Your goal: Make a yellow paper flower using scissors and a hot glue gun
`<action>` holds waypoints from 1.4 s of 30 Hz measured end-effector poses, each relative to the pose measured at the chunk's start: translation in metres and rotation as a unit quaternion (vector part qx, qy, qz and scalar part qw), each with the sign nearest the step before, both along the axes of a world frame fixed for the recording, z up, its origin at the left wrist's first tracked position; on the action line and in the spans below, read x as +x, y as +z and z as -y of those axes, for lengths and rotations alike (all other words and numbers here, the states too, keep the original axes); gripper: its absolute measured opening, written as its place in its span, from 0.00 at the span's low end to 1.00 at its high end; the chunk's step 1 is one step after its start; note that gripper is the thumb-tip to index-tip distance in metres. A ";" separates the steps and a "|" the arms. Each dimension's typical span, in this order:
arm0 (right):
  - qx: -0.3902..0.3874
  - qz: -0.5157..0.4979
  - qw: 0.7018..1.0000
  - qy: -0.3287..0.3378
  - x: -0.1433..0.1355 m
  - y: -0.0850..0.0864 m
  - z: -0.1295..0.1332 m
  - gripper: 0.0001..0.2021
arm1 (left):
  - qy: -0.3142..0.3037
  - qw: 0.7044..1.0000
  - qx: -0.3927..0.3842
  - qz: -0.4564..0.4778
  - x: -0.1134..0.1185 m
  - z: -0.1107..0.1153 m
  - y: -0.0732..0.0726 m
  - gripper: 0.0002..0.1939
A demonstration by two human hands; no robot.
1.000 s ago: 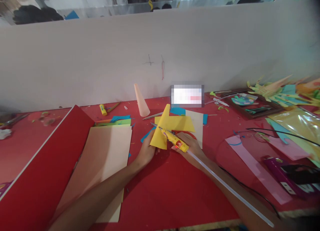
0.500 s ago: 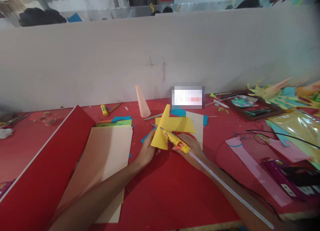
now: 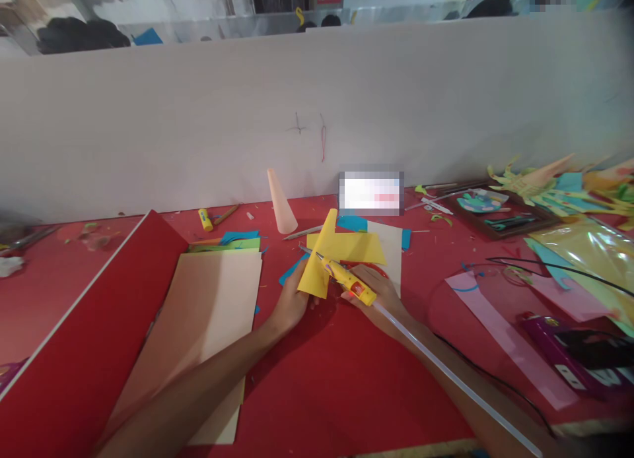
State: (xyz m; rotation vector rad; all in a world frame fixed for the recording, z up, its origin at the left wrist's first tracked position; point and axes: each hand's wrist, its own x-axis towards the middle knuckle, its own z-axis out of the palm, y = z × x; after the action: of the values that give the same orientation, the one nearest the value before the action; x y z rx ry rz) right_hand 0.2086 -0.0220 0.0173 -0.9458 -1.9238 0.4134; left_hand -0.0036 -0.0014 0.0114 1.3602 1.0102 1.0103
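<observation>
My left hand (image 3: 293,295) is closed on a yellow paper cone (image 3: 317,266), with the narrow end pointing up. In my right hand (image 3: 372,286) is a yellow glue gun (image 3: 351,283) with a long clear glue stick (image 3: 436,354) coming out of its back. The gun's nozzle points at the cone's side and appears to touch it. Behind the cone lies a flat yellow paper piece (image 3: 361,247) over a pale sheet (image 3: 393,253). A peach paper cone (image 3: 281,204) stands upright beyond my hands.
Peach sheets (image 3: 212,306) and a red board (image 3: 99,306) are at the left. A glue stick tube (image 3: 205,219) lies behind them. On the right are a brown tray (image 3: 500,224), pink paper strips (image 3: 505,339), a purple box (image 3: 569,352) and a black cable (image 3: 500,377).
The yellow cone has turned slightly in my left hand, and its lower edge looks narrower. Both hands stay in nearly the same place.
</observation>
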 end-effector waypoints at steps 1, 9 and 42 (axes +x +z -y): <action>-0.006 -0.001 1.000 -0.003 0.000 0.000 0.000 0.08 | 0.002 1.000 -0.002 -0.002 0.000 0.000 0.000 0.14; -0.016 0.011 1.000 -0.012 0.001 -0.005 -0.001 0.09 | 0.005 1.000 -0.003 0.001 0.001 -0.001 -0.001 0.13; -0.004 0.045 0.998 -0.039 0.000 -0.009 -0.005 0.10 | 0.014 1.000 -0.002 0.004 0.002 0.000 0.001 0.15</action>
State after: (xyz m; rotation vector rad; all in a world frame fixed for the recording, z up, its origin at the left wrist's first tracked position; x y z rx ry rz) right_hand 0.2085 -0.0165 0.0083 -1.0566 -1.9595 0.3376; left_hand -0.0019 -0.0010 0.0124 1.3417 1.0276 1.0337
